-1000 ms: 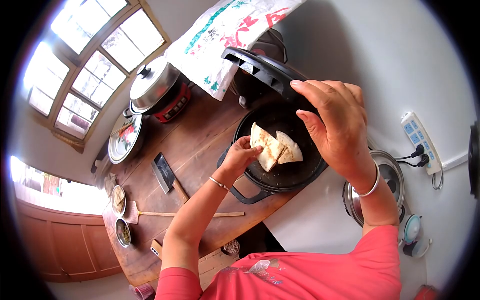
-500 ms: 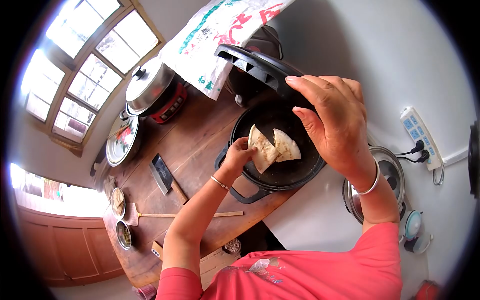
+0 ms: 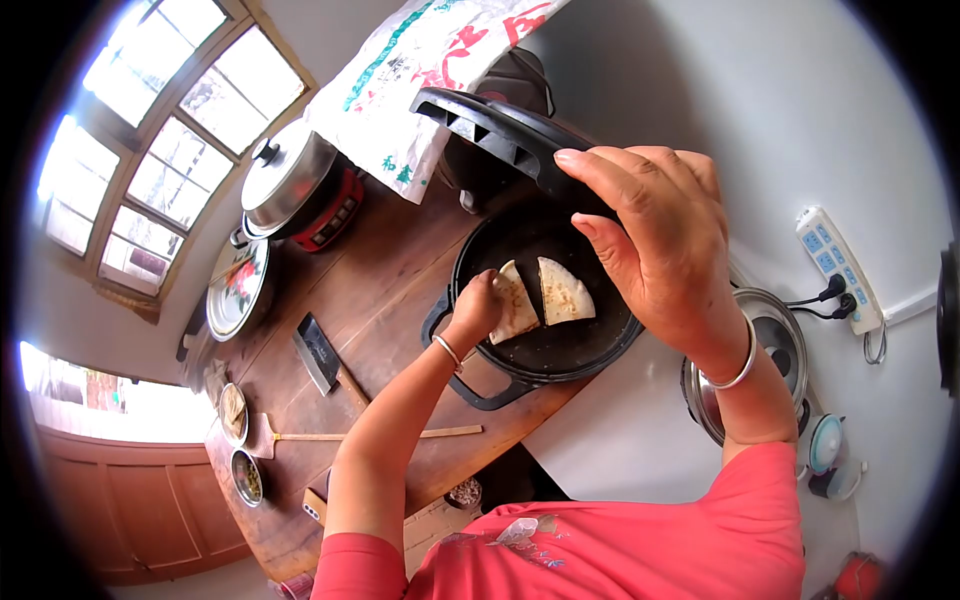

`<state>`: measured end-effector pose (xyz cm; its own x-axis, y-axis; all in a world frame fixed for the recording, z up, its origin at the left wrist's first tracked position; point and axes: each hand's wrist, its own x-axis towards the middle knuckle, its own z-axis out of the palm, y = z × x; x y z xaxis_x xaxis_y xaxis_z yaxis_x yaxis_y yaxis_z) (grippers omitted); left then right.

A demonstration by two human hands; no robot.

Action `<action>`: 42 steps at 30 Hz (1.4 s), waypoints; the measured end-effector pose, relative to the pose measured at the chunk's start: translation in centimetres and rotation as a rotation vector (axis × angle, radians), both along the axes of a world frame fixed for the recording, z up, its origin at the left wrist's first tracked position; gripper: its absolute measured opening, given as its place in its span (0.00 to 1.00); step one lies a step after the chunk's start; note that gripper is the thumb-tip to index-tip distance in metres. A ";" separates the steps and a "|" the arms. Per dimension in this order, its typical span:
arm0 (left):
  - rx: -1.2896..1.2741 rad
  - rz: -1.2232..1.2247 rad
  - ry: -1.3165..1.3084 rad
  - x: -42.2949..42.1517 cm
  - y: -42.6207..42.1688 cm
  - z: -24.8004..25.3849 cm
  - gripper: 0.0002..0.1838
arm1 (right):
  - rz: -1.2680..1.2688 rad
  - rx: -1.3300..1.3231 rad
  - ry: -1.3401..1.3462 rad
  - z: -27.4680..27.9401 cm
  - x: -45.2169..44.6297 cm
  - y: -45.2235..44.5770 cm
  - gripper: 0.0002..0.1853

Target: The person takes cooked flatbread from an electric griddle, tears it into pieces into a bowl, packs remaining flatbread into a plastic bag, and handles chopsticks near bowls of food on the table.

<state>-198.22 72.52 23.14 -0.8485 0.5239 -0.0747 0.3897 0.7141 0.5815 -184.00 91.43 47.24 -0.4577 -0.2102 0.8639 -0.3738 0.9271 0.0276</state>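
Observation:
Two browned flatbread wedges lie side by side in a black electric griddle [image 3: 480,245]. At the left wedge [image 3: 515,312], my left hand [image 3: 477,306] has its fingers closed on the edge. The right wedge [image 3: 566,292] lies untouched with its browned face up. Above the pan, the raised black lid [image 3: 490,125] slants over the back of the griddle. My right hand [image 3: 660,215] is curled at the lid's near edge, thumb and fingers around it; the part of the lid behind the hand is hidden.
A cleaver [image 3: 322,355] and a long-handled wooden spatula [image 3: 375,435] lie left on the table. Beyond stand a bowl with flatbread pieces [image 3: 233,412], a small filled bowl [image 3: 246,478] and a lidded pot [image 3: 290,180]. At right are a glass lid [image 3: 765,345] and a power strip [image 3: 838,268].
My left hand has lowered the left wedge from a tilted position to nearly flat in the pan. The right hand stays at the raised lid. The view has shifted slightly.

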 end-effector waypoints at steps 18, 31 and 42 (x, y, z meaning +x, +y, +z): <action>-0.010 -0.842 0.442 1.3 8.8 3.6 0.33 | 0.022 -0.023 0.002 -0.1 0.1 0.2 0.20; 0.393 -0.881 -0.229 -1.9 8.0 -3.3 0.20 | 0.029 -0.021 -0.024 -0.2 0.4 -0.2 0.21; 0.618 -0.100 -0.647 -0.5 1.1 4.9 0.18 | -0.002 0.005 -0.030 -0.2 0.3 -0.2 0.18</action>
<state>-198.74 73.62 28.02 -0.6869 0.6980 -0.2024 -0.1037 0.1815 0.9779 -183.67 91.19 47.05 -0.4843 -0.2133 0.8485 -0.3724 0.9278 0.0207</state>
